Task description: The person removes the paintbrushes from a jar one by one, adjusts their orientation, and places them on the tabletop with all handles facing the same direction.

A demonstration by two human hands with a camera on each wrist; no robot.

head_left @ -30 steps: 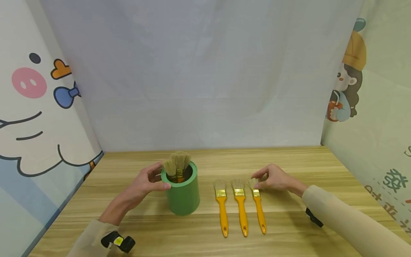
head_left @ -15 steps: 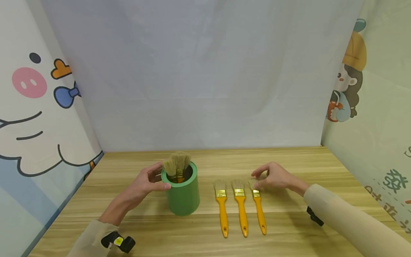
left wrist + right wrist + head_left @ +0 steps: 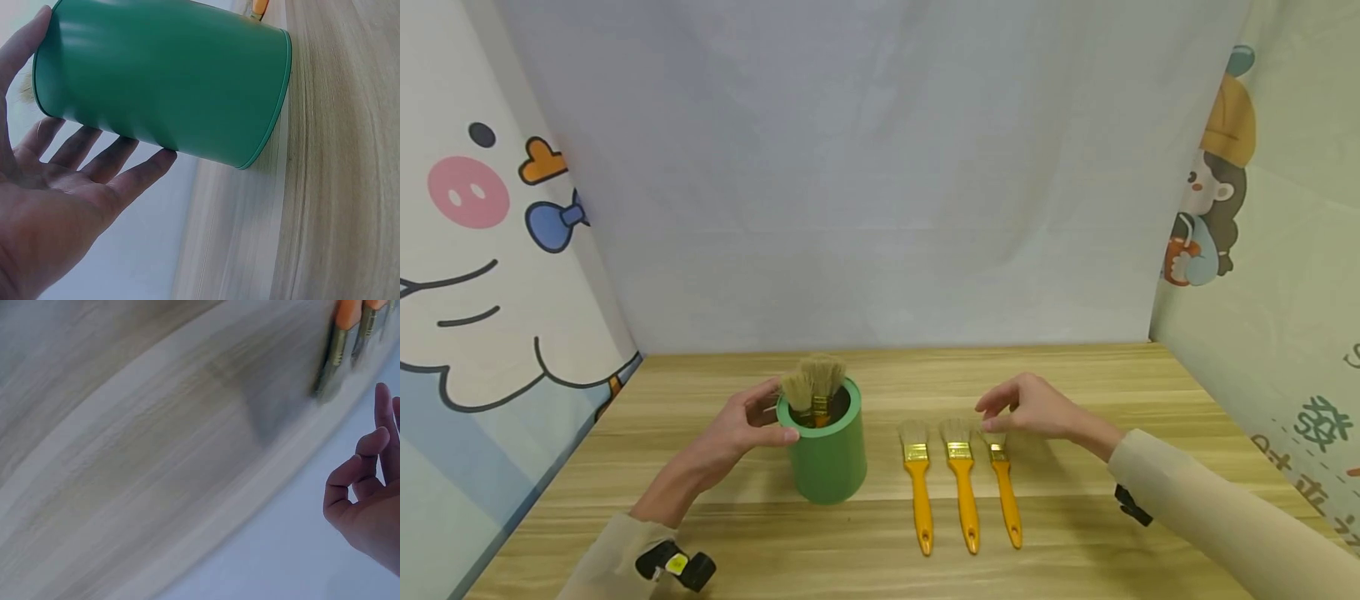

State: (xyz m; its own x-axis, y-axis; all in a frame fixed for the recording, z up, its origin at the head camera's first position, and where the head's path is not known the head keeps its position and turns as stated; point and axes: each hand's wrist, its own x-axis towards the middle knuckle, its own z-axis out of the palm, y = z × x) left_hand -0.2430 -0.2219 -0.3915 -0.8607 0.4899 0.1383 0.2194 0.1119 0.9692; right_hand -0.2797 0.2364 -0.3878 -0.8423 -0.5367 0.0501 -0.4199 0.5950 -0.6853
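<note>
The can (image 3: 829, 468) stands upright on the bench (image 3: 790, 550), left of the loose brushes, with a strip of bench between it and the left brush (image 3: 921, 500). Narrower gaps separate the left brush from the middle brush (image 3: 965, 500) and the middle brush from the right brush (image 3: 1008, 500). Bench surface extends behind the row to the back sheet (image 3: 880, 183), and to the right as far as the right sheet (image 3: 1292, 300). The left hand (image 3: 737, 429) grasps the can near its rim, thumb at the near side and fingers spread along the left wall. The right hand (image 3: 1037, 408) is over the bristle end of the right brush; its fingers are released and loosely bent, with no object seen in them. Whether a fingertip touches the bristles cannot be told. The bench has a light wood grain; the back sheet is pale and lightly creased, and the left sheet (image 3: 467, 283) and right sheet bear cartoon prints. Count: one green can; three brushes lying flat, yellow handles toward the person; at least two brushes (image 3: 823, 377) bristles-up inside the can; two sleeved arms, each with a black wrist device (image 3: 677, 567).
</note>
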